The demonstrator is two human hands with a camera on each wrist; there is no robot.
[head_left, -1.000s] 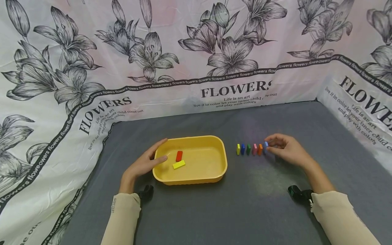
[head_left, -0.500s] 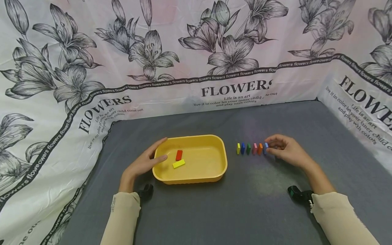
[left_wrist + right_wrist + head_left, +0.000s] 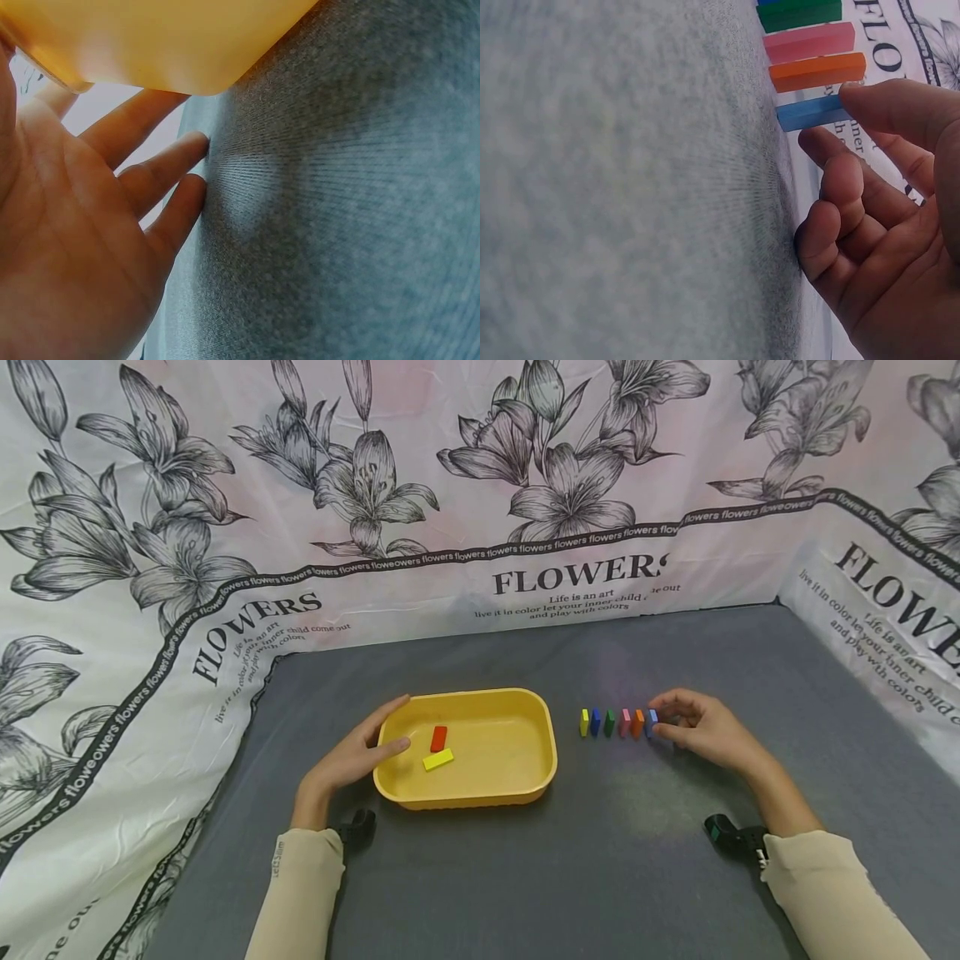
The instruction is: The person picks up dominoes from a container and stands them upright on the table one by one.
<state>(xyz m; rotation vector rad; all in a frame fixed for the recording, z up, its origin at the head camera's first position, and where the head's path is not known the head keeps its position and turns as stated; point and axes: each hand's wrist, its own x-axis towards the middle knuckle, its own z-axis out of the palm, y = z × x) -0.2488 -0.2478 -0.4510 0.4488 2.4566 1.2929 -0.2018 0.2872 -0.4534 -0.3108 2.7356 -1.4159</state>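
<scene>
My left hand [image 3: 348,760] holds a yellow plastic tub [image 3: 510,793] at its left end, thumb over the rim and fingers outside. In the left wrist view, the fingers [image 3: 161,176] stretch beneath and beside the tub's wall [image 3: 180,52]. Inside the tub lie a red domino [image 3: 438,739] and a yellow domino [image 3: 438,760]. To the right, my right hand [image 3: 701,727] pinches a light blue domino [image 3: 810,113] between thumb and finger. It stands upright at the right end of a row, beside an orange domino [image 3: 817,73].
The row continues leftward with upright pink [image 3: 624,723], green [image 3: 609,723], dark blue [image 3: 596,722] and yellow [image 3: 583,723] dominoes, small gaps between them. A dark grey cloth [image 3: 525,877] covers the table. Flower-printed fabric [image 3: 420,602] rises behind and at both sides.
The light blue domino has settled slightly lower, level with the row, with my right hand still on it. My left hand stays on the tub.
</scene>
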